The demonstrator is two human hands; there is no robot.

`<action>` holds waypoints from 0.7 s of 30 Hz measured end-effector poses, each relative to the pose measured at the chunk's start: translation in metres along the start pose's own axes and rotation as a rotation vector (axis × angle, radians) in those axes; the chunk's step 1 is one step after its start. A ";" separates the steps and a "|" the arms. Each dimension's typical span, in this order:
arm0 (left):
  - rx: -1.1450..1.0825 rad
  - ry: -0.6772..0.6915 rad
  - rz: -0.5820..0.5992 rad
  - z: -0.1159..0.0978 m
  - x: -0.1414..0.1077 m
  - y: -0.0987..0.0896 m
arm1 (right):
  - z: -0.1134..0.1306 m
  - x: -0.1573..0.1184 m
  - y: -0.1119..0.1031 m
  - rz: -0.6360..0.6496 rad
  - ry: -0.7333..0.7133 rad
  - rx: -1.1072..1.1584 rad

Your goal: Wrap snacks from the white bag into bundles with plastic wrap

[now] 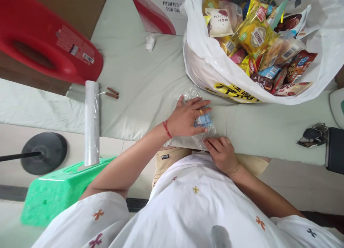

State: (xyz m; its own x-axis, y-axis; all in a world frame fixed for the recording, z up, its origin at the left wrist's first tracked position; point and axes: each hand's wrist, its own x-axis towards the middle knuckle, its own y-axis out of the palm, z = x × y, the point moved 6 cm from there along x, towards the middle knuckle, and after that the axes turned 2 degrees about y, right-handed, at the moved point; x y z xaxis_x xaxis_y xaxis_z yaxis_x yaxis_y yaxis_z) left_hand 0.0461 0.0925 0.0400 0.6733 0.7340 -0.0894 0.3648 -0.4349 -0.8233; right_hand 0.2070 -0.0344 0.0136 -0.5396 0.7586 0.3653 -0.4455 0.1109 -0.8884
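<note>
Blue packet: it lies on the surface (129, 97) near its front edge, under transparent film (192, 93), with its blue print (203, 120) showing past your fingers.
Left hand: your left hand (185, 118) lies palm down with fingers spread over packet and film.
Right hand: your right hand (221, 154) is curled in at the film's near edge, seemingly pinching it between thumb and fingertips.
Wrapping step: you appear to be drawing film around the packet; any further fold calls for steady left-hand pressure and a taut edge.
Snack bag: the white plastic bag (194, 63), full of wrapped snacks (255, 36), stands just beyond your hands and limits forward reach.
Film roll: the roll (92, 129) overhangs the front edge to your left and could be knocked.
Farther off: red jug (86, 56) at left, keys (313, 135) at right.
</note>
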 end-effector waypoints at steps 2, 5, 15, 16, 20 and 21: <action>0.078 0.028 -0.015 0.000 -0.003 0.004 | -0.006 -0.006 0.002 0.101 0.042 0.061; 0.176 0.056 -0.066 -0.002 -0.007 0.008 | -0.022 -0.012 -0.014 0.073 0.185 0.251; 0.209 0.059 -0.109 0.000 -0.009 0.012 | -0.055 0.008 -0.021 0.193 0.061 0.048; 0.212 0.061 -0.112 0.000 -0.009 0.013 | -0.056 0.010 -0.019 0.216 -0.003 0.040; 0.205 0.068 -0.131 -0.002 -0.010 0.011 | -0.054 0.022 -0.019 0.210 -0.171 0.145; 0.198 0.069 -0.137 -0.003 -0.010 0.010 | -0.054 0.027 -0.020 0.189 -0.167 0.198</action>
State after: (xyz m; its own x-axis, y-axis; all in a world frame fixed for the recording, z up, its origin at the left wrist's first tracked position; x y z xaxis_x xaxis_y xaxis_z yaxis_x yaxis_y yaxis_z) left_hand 0.0452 0.0788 0.0342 0.6711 0.7386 0.0640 0.3273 -0.2177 -0.9195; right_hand 0.2397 0.0183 0.0266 -0.7288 0.6359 0.2540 -0.4475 -0.1615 -0.8796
